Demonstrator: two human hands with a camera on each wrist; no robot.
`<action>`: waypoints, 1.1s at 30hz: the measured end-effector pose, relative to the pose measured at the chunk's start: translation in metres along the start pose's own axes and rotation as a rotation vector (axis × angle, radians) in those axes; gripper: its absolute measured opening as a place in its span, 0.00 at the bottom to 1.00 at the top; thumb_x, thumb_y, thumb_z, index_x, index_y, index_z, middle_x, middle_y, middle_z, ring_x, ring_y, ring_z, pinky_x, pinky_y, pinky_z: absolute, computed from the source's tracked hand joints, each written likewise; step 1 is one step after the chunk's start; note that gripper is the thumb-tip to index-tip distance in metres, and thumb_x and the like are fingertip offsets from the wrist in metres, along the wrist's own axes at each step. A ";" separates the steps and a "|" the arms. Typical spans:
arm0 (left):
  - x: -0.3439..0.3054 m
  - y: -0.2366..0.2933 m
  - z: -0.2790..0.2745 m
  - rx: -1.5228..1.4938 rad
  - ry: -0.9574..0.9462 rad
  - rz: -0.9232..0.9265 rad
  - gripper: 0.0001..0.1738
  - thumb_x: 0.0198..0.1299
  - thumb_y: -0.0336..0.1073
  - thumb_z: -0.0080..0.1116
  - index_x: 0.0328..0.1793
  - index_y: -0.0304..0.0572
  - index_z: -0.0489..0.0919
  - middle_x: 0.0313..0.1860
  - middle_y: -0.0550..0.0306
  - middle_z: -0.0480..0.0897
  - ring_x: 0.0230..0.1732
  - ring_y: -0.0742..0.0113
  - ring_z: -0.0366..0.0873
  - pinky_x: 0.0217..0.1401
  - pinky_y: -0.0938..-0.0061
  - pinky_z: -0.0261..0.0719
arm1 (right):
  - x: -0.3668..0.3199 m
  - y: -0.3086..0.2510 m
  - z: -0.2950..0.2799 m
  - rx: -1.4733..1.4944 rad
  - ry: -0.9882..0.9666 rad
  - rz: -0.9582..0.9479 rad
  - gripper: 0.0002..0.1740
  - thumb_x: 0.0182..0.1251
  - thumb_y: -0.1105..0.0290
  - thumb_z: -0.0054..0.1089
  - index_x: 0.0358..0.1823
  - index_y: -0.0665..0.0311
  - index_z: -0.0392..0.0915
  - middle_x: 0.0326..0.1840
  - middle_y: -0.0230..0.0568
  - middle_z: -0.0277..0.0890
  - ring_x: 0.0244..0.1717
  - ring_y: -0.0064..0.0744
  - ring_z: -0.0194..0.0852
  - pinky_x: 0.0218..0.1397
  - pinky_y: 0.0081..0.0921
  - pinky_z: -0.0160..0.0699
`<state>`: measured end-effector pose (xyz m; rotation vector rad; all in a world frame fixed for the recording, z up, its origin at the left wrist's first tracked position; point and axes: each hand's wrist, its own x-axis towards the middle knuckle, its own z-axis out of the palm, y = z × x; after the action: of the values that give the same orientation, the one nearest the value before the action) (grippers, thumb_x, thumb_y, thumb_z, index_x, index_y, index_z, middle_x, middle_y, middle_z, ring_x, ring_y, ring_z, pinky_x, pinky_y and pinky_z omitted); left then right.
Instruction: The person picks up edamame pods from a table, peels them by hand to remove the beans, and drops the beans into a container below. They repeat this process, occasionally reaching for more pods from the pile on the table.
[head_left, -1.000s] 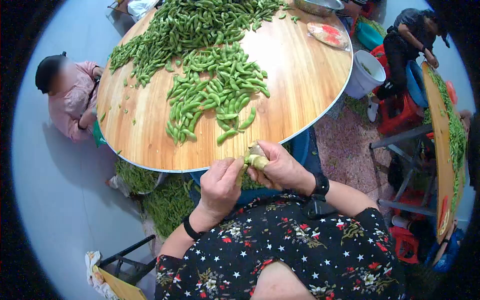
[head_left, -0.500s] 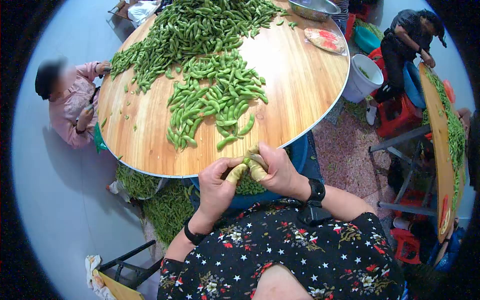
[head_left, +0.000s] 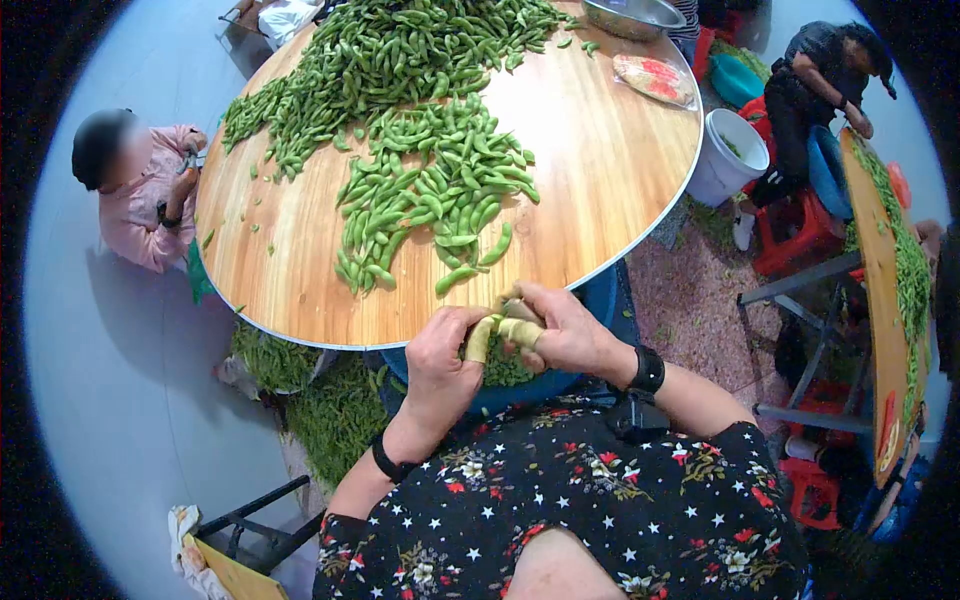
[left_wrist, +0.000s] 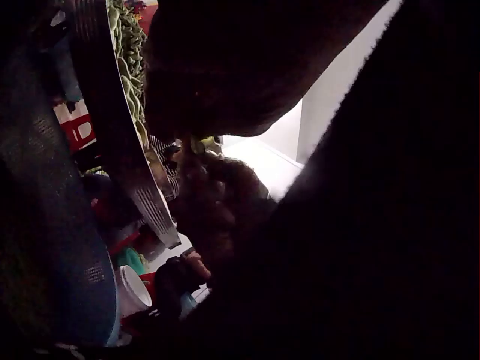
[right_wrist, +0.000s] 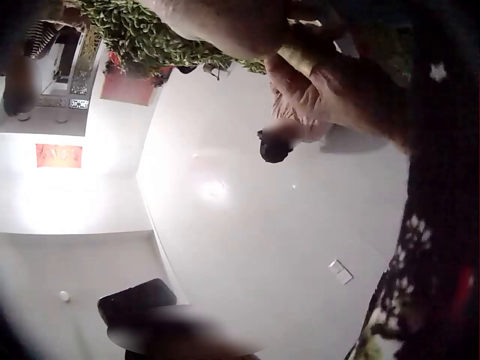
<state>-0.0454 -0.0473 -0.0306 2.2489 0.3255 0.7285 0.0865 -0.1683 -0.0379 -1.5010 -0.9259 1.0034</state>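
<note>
Just off the near table edge, my left hand [head_left: 443,350] and right hand [head_left: 568,332] meet in the head view. Between them they pinch a small green edamame pod [head_left: 497,319], mostly hidden by the fingers. Yellowish coverings wrap both thumbs [head_left: 478,341]. Below the hands, a blue tub [head_left: 600,298] holds shelled green beans [head_left: 508,370]. A loose heap of edamame pods [head_left: 440,180] lies in front of me on the round wooden table [head_left: 590,190]. The left wrist view is very dark; the right wrist view shows part of the hands at its top.
Behind the loose heap rises a larger pile of pods [head_left: 420,50]. A metal bowl [head_left: 632,18] and a plastic-wrapped packet [head_left: 655,80] sit at the far right. Green plant matter [head_left: 340,420] covers the floor at left. A white bucket [head_left: 727,155] stands right; a person in pink [head_left: 145,210] sits left.
My hands stay together near the table edge while the fingers and thumbs shift around the pod. The left thumb is now more upright. The person in pink has drawn a hand back from the table.
</note>
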 end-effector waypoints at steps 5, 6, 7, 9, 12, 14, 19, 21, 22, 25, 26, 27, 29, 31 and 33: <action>-0.008 0.011 -0.044 0.174 -0.093 -0.013 0.10 0.49 0.24 0.62 0.40 0.38 0.80 0.32 0.50 0.79 0.33 0.52 0.78 0.34 0.66 0.77 | -0.008 -0.006 -0.015 0.214 0.024 0.072 0.14 0.71 0.63 0.47 0.46 0.67 0.72 0.25 0.30 0.71 0.18 0.18 0.68 0.21 0.19 0.69; -0.021 0.003 -0.065 0.385 -0.311 -0.079 0.09 0.50 0.27 0.62 0.39 0.39 0.80 0.33 0.50 0.80 0.35 0.52 0.79 0.37 0.65 0.77 | -0.011 -0.010 -0.020 0.150 0.017 0.064 0.14 0.73 0.64 0.45 0.48 0.67 0.72 0.25 0.30 0.71 0.18 0.16 0.68 0.21 0.18 0.68; -0.029 -0.003 -0.080 0.593 -0.530 -0.146 0.08 0.52 0.30 0.63 0.39 0.40 0.81 0.35 0.50 0.80 0.37 0.52 0.79 0.39 0.64 0.77 | -0.014 -0.007 -0.025 0.151 0.016 0.064 0.14 0.73 0.64 0.45 0.48 0.67 0.72 0.25 0.30 0.71 0.18 0.16 0.68 0.21 0.18 0.68; -0.024 0.001 -0.091 0.646 -0.547 -0.127 0.08 0.52 0.31 0.62 0.39 0.40 0.80 0.35 0.50 0.80 0.39 0.52 0.78 0.41 0.63 0.77 | -0.014 -0.003 -0.033 0.032 -0.124 0.076 0.14 0.73 0.65 0.44 0.49 0.66 0.72 0.25 0.31 0.71 0.19 0.18 0.68 0.21 0.18 0.68; -0.006 0.001 -0.072 0.611 -0.380 -0.007 0.09 0.52 0.30 0.60 0.41 0.40 0.80 0.35 0.51 0.79 0.39 0.52 0.76 0.41 0.63 0.76 | -0.007 -0.003 -0.025 0.066 -0.147 0.106 0.13 0.73 0.65 0.43 0.47 0.66 0.72 0.24 0.31 0.69 0.18 0.19 0.68 0.21 0.19 0.69; 0.021 -0.009 -0.046 0.515 -0.192 0.126 0.12 0.52 0.27 0.57 0.44 0.40 0.79 0.35 0.50 0.78 0.40 0.52 0.75 0.42 0.64 0.76 | -0.002 -0.008 -0.020 0.085 -0.162 0.125 0.13 0.73 0.65 0.43 0.46 0.67 0.71 0.24 0.31 0.69 0.18 0.20 0.68 0.21 0.19 0.69; 0.055 -0.034 -0.009 0.526 -0.211 0.213 0.17 0.50 0.23 0.55 0.49 0.39 0.77 0.39 0.48 0.77 0.41 0.52 0.76 0.43 0.65 0.76 | -0.005 -0.013 -0.016 0.163 -0.150 0.118 0.13 0.74 0.66 0.42 0.47 0.68 0.70 0.27 0.33 0.72 0.19 0.21 0.70 0.22 0.19 0.71; 0.057 -0.028 -0.009 0.187 -0.126 0.027 0.20 0.48 0.20 0.54 0.50 0.39 0.77 0.39 0.49 0.76 0.40 0.54 0.76 0.42 0.67 0.76 | -0.004 -0.011 -0.015 0.178 -0.128 0.103 0.13 0.73 0.64 0.43 0.47 0.66 0.69 0.28 0.34 0.73 0.19 0.21 0.70 0.20 0.20 0.71; 0.058 -0.024 -0.013 0.093 -0.105 0.069 0.17 0.54 0.20 0.53 0.51 0.38 0.75 0.36 0.53 0.76 0.36 0.62 0.77 0.39 0.72 0.76 | -0.004 -0.013 -0.014 0.232 -0.115 0.107 0.13 0.73 0.64 0.43 0.49 0.66 0.68 0.28 0.34 0.74 0.19 0.21 0.71 0.20 0.19 0.71; 0.045 -0.019 -0.012 -0.755 -0.131 -0.467 0.14 0.59 0.21 0.52 0.52 0.35 0.73 0.40 0.56 0.77 0.38 0.68 0.77 0.41 0.74 0.78 | 0.002 -0.016 -0.008 0.325 -0.101 0.091 0.14 0.73 0.64 0.44 0.52 0.65 0.66 0.28 0.35 0.74 0.18 0.22 0.71 0.20 0.19 0.70; 0.041 -0.016 -0.014 -0.825 -0.142 -0.514 0.09 0.63 0.24 0.52 0.49 0.34 0.73 0.40 0.60 0.78 0.38 0.75 0.77 0.41 0.77 0.78 | 0.004 -0.015 -0.006 0.356 -0.104 0.071 0.15 0.73 0.64 0.44 0.53 0.65 0.65 0.29 0.35 0.74 0.18 0.22 0.71 0.20 0.18 0.70; 0.036 -0.016 -0.014 -0.822 -0.142 -0.516 0.09 0.63 0.24 0.52 0.49 0.34 0.73 0.40 0.60 0.78 0.38 0.75 0.77 0.41 0.77 0.78 | 0.005 -0.013 -0.005 0.360 -0.106 0.072 0.15 0.73 0.64 0.44 0.53 0.65 0.65 0.29 0.35 0.74 0.18 0.22 0.71 0.20 0.18 0.70; 0.025 -0.016 -0.011 -0.529 -0.097 -0.432 0.09 0.62 0.22 0.53 0.48 0.33 0.74 0.40 0.59 0.79 0.40 0.74 0.78 0.44 0.79 0.77 | 0.007 -0.009 -0.003 0.334 -0.085 0.013 0.16 0.73 0.63 0.43 0.55 0.64 0.64 0.29 0.35 0.74 0.19 0.22 0.72 0.19 0.18 0.68; 0.020 -0.016 -0.011 -0.487 -0.114 -0.368 0.13 0.60 0.22 0.55 0.52 0.33 0.74 0.42 0.57 0.80 0.44 0.75 0.77 0.45 0.79 0.77 | 0.008 -0.014 -0.002 0.323 -0.083 0.015 0.16 0.74 0.63 0.43 0.55 0.65 0.63 0.29 0.37 0.75 0.19 0.22 0.72 0.18 0.17 0.68; 0.019 -0.011 -0.010 -0.441 -0.099 -0.302 0.17 0.60 0.22 0.55 0.55 0.33 0.75 0.42 0.55 0.81 0.43 0.73 0.78 0.46 0.78 0.77 | 0.007 -0.016 -0.003 0.309 -0.074 0.019 0.16 0.74 0.64 0.43 0.56 0.66 0.62 0.29 0.38 0.75 0.19 0.22 0.72 0.17 0.16 0.67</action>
<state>-0.0366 -0.0257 -0.0249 1.7626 0.4025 0.4716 0.0907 -0.1603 -0.0229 -1.2220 -0.7690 1.1650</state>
